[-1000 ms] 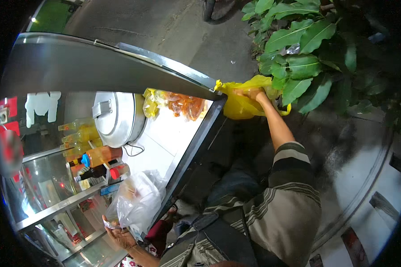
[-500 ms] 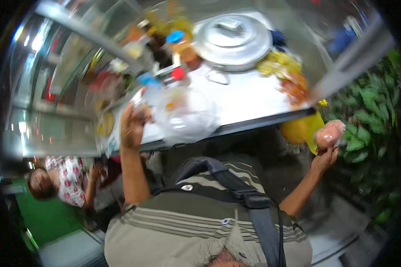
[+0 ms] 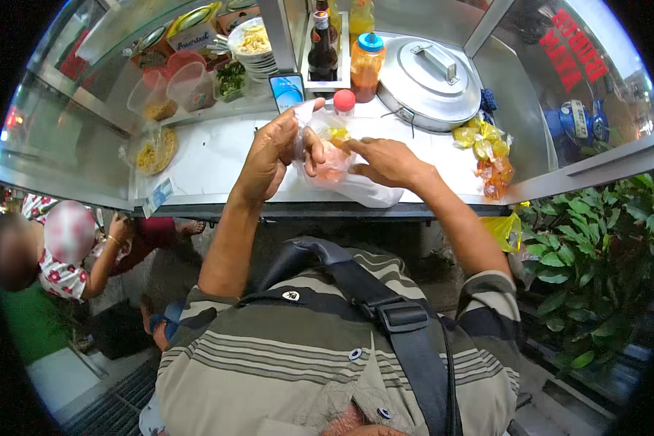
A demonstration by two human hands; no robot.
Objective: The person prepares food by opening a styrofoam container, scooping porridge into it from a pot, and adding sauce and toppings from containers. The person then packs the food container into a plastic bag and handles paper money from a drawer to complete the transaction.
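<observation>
Over the front of the white counter [image 3: 211,145], my left hand [image 3: 272,156] is closed on the upper edge of a thin, clear-white plastic bag [image 3: 374,190], holding it up. A pinkish wrapped bundle [image 3: 331,168] shows inside the bag, with a small yellow packet [image 3: 336,134] above it. My right hand [image 3: 392,161] reaches in from the right, its thumb and fingers closed at the bag's mouth beside these. What its fingertips pinch is partly hidden. Just behind the bag stands a jar with a red lid [image 3: 344,100].
A lidded metal pot [image 3: 425,86], an orange sauce jar [image 3: 368,67] and dark bottles [image 3: 323,51] stand behind. Tied yellow and orange packets [image 3: 493,156] lie right. At left are a phone [image 3: 287,91], stacked plates [image 3: 258,58], tubs and a banknote [image 3: 158,196]. A person sits at left.
My right hand has come from the far right to the bag over the counter. The pink bundle it held there is now inside the bag. My left hand has shifted rightward.
</observation>
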